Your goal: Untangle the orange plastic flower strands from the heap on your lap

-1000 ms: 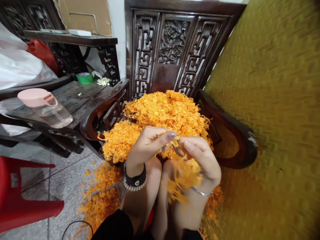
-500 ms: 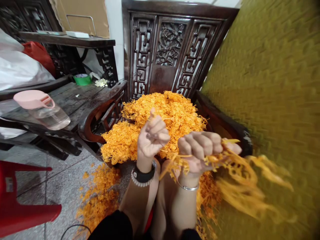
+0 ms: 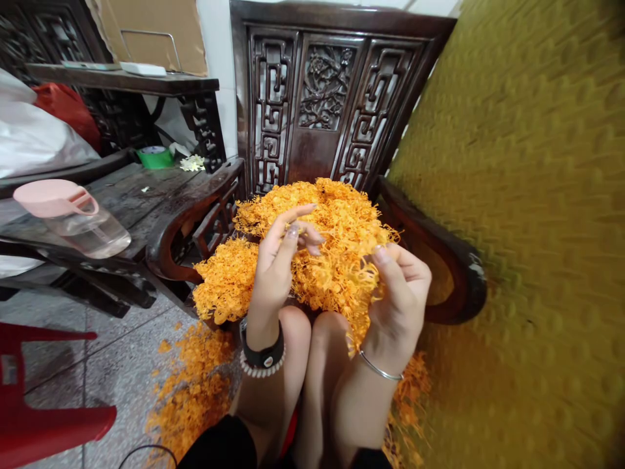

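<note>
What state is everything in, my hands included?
Left hand, raised, fingers loosely curved
Right hand, pinching orange strands
Strand heap, piled on carved armchair
Floor strands, loose, spread out
Pink-lidded bottle, lid on
Green tape roll, lying flat
Black wristband, worn
Bead bracelet, worn
Silver bangle, worn
Red stool, too cropped to tell

On the carved dark-wood armchair [image 3: 315,156], a stringy orange heap [image 3: 342,225]; left of that armchair, a pink-lidded clear plastic bottle [image 3: 78,225].
</note>
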The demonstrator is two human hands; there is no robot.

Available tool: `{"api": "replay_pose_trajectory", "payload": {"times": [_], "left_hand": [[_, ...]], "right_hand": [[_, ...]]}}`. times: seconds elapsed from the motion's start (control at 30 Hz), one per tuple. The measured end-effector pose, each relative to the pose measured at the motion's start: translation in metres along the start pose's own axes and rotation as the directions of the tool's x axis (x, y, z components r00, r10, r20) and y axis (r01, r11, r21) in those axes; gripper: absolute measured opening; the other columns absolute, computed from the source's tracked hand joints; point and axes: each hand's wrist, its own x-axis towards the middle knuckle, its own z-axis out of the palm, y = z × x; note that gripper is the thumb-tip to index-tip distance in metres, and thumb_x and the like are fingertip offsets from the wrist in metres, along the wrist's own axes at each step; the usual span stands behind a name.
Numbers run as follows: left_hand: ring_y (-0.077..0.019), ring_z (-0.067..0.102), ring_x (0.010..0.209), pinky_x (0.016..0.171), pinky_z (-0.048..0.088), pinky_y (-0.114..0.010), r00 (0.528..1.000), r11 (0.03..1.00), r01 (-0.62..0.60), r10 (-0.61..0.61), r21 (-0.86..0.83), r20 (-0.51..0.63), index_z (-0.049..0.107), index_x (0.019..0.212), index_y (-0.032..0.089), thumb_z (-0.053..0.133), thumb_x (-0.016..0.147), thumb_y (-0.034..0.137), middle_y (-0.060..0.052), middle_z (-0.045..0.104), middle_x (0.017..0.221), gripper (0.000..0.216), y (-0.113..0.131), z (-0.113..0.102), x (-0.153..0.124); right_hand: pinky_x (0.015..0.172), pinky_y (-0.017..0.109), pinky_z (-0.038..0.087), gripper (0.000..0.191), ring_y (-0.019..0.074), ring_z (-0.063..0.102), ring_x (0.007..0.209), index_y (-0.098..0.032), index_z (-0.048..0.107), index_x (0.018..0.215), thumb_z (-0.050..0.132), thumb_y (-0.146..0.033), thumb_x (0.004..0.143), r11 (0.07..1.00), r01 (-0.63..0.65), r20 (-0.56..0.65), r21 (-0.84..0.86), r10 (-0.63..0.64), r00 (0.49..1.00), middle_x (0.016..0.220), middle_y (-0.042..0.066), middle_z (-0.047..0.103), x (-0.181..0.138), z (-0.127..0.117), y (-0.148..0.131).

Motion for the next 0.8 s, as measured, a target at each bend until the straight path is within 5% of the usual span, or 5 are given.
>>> {"api": "replay_pose_trajectory", "payload": {"times": [0.2, 0.33, 0.43, 0.67, 0.8], "left_hand": [[-0.012, 0.045, 0.061, 0.054, 0.038, -0.025, 0.998, 1.0, 0.001, 0.001, -0.022, 0.067, 0.058, 0.075, 0.019, 0.04, 0.084, 0.033, -0.001, 0.048, 0.067, 0.025, 0.006, -0.002, -0.003], [-0.0146, 0.046, 0.067, 0.063, 0.037, -0.03, 0.983, 0.953, -0.085, 0.033, 0.291, 0.179, 0.053, 0.073, 0.019, 0.043, 0.083, 0.053, -0.002, 0.05, 0.071, 0.037, 0.014, 0.003, -0.007], [-0.0137, 0.042, 0.066, 0.064, 0.034, -0.03, 0.967, 0.862, -0.124, -0.006, 0.492, 0.253, 0.046, 0.065, 0.018, 0.056, 0.08, 0.047, 0.0, 0.045, 0.066, 0.034, 0.019, 0.005, -0.009], [-0.0084, 0.03, 0.046, 0.048, 0.028, -0.027, 0.985, 0.998, 0.065, -0.062, -0.014, 0.16, 0.025, 0.048, 0.018, 0.039, 0.091, 0.043, 0.004, 0.025, 0.049, 0.052, -0.005, 0.018, -0.011], [-0.008, 0.037, 0.047, 0.05, 0.03, -0.027, 0.998, 0.996, -0.059, 0.058, 0.062, 0.012, 0.036, 0.049, 0.017, 0.04, 0.091, 0.042, 0.003, 0.035, 0.049, 0.049, -0.014, 0.027, -0.007]], "right_hand": [[0.044, 0.023, 0.015, 0.041, 0.0046, 0.02, 0.048, -0.016, 0.034, 0.05, 0.064, -0.026, 0.076, 0.997, -0.077, 0.099, 0.004, 0.076, 0.992, 0.05, -0.006, 0.026, -0.005, 0.004, -0.007], [0.043, 0.023, 0.015, 0.04, 0.0043, 0.02, 0.047, -0.016, 0.035, 0.049, 0.064, -0.024, 0.075, 0.99, -0.139, 0.174, 0.035, 0.131, 0.976, 0.048, -0.007, 0.027, -0.006, 0.002, -0.007], [0.043, 0.023, 0.015, 0.039, 0.0045, 0.021, 0.046, -0.017, 0.036, 0.049, 0.065, -0.025, 0.074, 0.982, -0.179, 0.186, 0.055, 0.166, 0.968, 0.048, -0.007, 0.027, -0.006, 0.001, -0.006], [0.04, 0.023, 0.015, 0.037, 0.0051, 0.02, 0.043, -0.019, 0.032, 0.051, 0.061, -0.023, 0.073, 0.955, -0.127, 0.173, 0.268, 0.082, 0.981, 0.048, -0.007, 0.024, -0.012, 0.008, -0.003], [0.039, 0.022, 0.016, 0.035, 0.0053, 0.02, 0.041, -0.019, 0.029, 0.052, 0.057, -0.019, 0.073, 0.933, -0.02, 0.1, 0.36, -0.018, 0.995, 0.048, -0.007, 0.023, -0.014, 0.014, -0.005]]}}
